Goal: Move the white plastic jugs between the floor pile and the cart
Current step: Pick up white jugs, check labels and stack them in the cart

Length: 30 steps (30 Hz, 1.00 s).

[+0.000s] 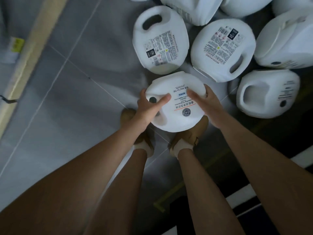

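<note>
— Where's the jug (179, 106) right now?
— Between both hands, held over the person's brown shoes (197, 131), printed label facing up. It's just on the near side of the pile (223, 50) on the gray tiled floor (76, 85).
— How is the left hand (147, 109) holding it?
— Thumb laid across the front by the handle opening, fingers wrapped around the left edge. It's grasping the jug.
— And the right hand (206, 103)?
— Same kind of grasp: thumb resting on the label, fingers curled over the right rim.
— What's in the pile?
— More white jugs lying on their sides, close together. Two show their backs with fine print, and one to the right shows its handle hollow.
— Anything else?
— A pale wooden strip (32, 44) runs slantwise along the left.
</note>
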Tool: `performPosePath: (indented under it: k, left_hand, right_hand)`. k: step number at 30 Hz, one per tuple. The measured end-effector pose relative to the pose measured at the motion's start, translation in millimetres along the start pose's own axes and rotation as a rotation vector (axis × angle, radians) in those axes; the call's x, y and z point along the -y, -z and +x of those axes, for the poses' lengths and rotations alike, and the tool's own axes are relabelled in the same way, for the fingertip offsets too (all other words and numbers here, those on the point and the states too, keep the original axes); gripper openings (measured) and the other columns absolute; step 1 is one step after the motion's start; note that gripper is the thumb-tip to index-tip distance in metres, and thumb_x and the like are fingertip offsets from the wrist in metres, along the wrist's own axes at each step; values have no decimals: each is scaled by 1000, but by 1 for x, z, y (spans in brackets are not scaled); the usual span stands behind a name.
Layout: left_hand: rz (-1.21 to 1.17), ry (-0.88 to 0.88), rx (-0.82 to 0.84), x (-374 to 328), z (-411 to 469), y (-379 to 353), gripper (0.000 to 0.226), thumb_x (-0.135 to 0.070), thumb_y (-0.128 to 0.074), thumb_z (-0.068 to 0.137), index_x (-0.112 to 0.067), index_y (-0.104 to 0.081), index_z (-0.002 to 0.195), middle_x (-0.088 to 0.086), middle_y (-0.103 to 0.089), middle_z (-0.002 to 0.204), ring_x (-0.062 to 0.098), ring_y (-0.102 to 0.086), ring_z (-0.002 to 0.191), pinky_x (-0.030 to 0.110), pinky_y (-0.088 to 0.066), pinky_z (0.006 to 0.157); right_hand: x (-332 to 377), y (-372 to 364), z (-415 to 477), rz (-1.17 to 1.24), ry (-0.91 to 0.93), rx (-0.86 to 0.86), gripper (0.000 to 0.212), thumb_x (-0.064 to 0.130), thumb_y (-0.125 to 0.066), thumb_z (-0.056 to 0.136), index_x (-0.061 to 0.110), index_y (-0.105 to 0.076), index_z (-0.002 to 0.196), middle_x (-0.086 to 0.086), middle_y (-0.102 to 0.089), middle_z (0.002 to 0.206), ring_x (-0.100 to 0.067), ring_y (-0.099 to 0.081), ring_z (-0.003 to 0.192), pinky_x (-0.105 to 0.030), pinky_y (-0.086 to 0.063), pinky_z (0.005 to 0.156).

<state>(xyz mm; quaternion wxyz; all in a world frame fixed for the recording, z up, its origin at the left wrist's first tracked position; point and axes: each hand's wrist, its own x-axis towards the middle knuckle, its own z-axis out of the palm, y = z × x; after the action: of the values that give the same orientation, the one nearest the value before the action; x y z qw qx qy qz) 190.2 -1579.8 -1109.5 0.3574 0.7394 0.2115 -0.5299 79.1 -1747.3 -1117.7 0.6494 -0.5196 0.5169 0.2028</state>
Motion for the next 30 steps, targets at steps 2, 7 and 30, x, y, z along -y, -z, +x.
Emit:
performPosePath:
  k: [2, 7, 30]
  left_hand:
    - [41, -22, -13, -13, -30, 15, 86, -52, -76, 72, -27, -29, 140, -3, -50, 128, 12, -54, 102, 15, -49, 53]
    - [64, -101, 11, -52, -124, 61, 115, -75, -67, 38, -30, -31, 137, -1, -51, 131, 14, -57, 108, 18, -49, 65]
    - [-389, -736, -447, -198, -593, 291, 110, -60, -86, 44, -15, -41, 134, 3, -62, 121, 20, -60, 111, 39, -53, 91]
  right_hand:
    - [19, -5, -31, 2, 7, -18, 70, 52, -77, 70, 19, -50, 126, -1, -68, 114, -16, -68, 99, -36, -58, 84]
    - [77, -16, -118, 0, 13, -15, 80, 53, -80, 67, 18, -44, 131, -2, -64, 119, -17, -66, 102, -36, -57, 86]
    - [441, -113, -534, -373, 703, 283, 60, 42, -71, 83, 22, -45, 132, 3, -63, 114, -14, -65, 94, -28, -52, 63]
